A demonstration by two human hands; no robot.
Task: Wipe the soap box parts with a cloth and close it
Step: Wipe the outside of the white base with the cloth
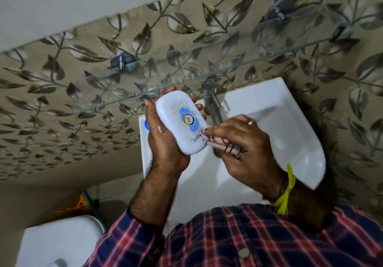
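Observation:
A white oval soap box [180, 119] with a blue round logo on its lid is held above the left side of the sink. My left hand [163, 140] grips it from below and behind, lid facing me. My right hand [240, 142] holds a pinkish checked cloth [219, 142] bunched in its fingers. The cloth presses against the lower right end of the box. Whether the box is one part or a shut whole is hidden by my hands.
A white wash basin [290, 126] lies below my hands, with a steel tap [211, 101] just right of the box. A glass shelf [207, 74] juts from the leaf-patterned wall above. A blue item [146, 124] sits on the basin's left rim. A white toilet tank [58, 244] stands lower left.

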